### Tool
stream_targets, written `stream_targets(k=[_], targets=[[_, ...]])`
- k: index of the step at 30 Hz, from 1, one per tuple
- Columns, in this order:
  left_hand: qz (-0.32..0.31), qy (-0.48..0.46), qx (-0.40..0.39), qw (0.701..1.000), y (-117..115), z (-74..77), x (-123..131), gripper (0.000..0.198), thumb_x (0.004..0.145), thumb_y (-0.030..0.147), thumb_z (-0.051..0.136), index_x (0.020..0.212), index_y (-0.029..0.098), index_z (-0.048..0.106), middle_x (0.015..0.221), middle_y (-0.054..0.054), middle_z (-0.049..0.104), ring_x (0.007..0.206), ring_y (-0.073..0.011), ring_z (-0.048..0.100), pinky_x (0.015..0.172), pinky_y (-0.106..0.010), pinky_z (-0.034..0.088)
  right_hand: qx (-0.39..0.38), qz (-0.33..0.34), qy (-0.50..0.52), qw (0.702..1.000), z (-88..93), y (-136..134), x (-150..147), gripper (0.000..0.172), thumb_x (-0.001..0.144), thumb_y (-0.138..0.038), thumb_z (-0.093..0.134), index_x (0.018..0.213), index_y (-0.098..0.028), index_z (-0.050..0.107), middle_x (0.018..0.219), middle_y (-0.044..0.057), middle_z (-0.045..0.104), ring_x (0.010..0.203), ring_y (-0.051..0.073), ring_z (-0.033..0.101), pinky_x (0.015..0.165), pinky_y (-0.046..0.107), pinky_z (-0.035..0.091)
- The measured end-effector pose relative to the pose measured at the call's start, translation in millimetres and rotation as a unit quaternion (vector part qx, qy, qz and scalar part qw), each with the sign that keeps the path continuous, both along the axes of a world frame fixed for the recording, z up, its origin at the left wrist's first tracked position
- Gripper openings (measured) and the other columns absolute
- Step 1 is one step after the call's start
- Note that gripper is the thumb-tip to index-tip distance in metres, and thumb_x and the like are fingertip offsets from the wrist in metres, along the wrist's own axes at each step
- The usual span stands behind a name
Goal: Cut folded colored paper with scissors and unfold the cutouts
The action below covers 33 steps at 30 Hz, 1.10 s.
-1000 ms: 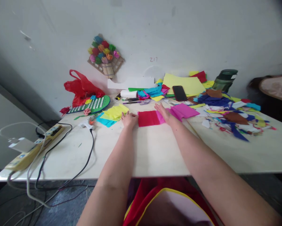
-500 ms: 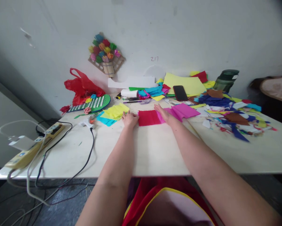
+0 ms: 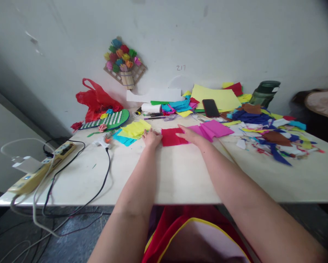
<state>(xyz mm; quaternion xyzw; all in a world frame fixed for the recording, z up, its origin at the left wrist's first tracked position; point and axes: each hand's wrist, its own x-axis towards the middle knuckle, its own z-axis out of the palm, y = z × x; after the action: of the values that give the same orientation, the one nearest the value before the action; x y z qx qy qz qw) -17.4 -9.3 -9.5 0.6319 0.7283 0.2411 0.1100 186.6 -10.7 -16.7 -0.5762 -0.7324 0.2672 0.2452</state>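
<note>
Head view: both hands at the red sheet point(image 3: 169, 138), which lies flat on the white table point(image 3: 180, 175) between them
Left hand point(image 3: 152, 138): fingers bent and lowered at the sheet's left edge, cannot tell whether it pinches the edge or only rests there; right hand point(image 3: 189, 134): opened out, fingers parted and reaching over the sheet's right part, no grasp seen; magenta sheets point(image 3: 215, 128) lie just right of the right hand, partly hidden by it; a thin stick point(image 3: 227, 149) lies beside the right forearm; yellow sheets point(image 3: 135, 129) overlap blue sheets point(image 3: 122, 139) left of the left hand, a glue gun point(image 3: 102, 142) near them; phone point(image 3: 210, 108) farther back, mixed scraps point(image 3: 276, 138) well to the right
</note>
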Motion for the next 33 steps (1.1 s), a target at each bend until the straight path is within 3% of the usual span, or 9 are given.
stream_targets(k=[5, 11, 22, 33], targets=[[-0.002, -0.001, -0.008, 1.0, 0.0, 0.5, 0.1, 0.016, 0.07, 0.034, 0.059, 0.08, 0.026, 0.07, 0.142, 0.002, 0.039, 0.137, -0.0295, 0.016, 0.109, -0.046, 0.014, 0.039, 0.009, -0.044, 0.998, 2.6, -2.7, -1.4, 0.068, 0.083, -0.039, 0.052, 0.144, -0.02, 0.027, 0.147, 0.009, 0.03, 0.133, 0.022, 0.031, 0.106, 0.034, 0.028], [-0.006, 0.006, -0.012, 1.0, -0.8, 1.8, 0.5, 0.017, 0.07, 0.034, 0.059, 0.079, 0.025, 0.069, 0.143, 0.003, 0.038, 0.137, -0.0295, 0.016, 0.108, -0.045, 0.015, 0.066, 0.014, -0.08, 0.995, -1.4, 1.2, -2.3, 0.064, 0.084, -0.033, 0.052, 0.142, -0.017, 0.031, 0.147, 0.01, 0.03, 0.134, 0.021, 0.029, 0.108, 0.033, 0.026], [-0.008, 0.006, -0.014, 1.0, -0.3, 1.7, 0.6, 0.018, 0.069, 0.035, 0.059, 0.079, 0.025, 0.069, 0.142, 0.002, 0.039, 0.137, -0.0294, 0.017, 0.108, -0.046, 0.015, 0.048, 0.022, -0.157, 0.986, 8.7, -7.7, -9.6, 0.065, 0.088, -0.048, 0.042, 0.143, -0.016, 0.03, 0.149, 0.008, 0.025, 0.137, 0.022, 0.02, 0.11, 0.033, 0.018], [-0.009, 0.01, -0.016, 1.0, 0.3, 0.7, 1.0, 0.018, 0.069, 0.034, 0.058, 0.08, 0.025, 0.07, 0.142, 0.001, 0.04, 0.137, -0.0299, 0.017, 0.108, -0.047, 0.014, 0.082, 0.048, -0.228, 0.969, -1.2, 1.3, -9.3, 0.061, 0.089, -0.049, 0.036, 0.142, -0.019, 0.031, 0.149, 0.006, 0.026, 0.137, 0.022, 0.02, 0.111, 0.036, 0.016]])
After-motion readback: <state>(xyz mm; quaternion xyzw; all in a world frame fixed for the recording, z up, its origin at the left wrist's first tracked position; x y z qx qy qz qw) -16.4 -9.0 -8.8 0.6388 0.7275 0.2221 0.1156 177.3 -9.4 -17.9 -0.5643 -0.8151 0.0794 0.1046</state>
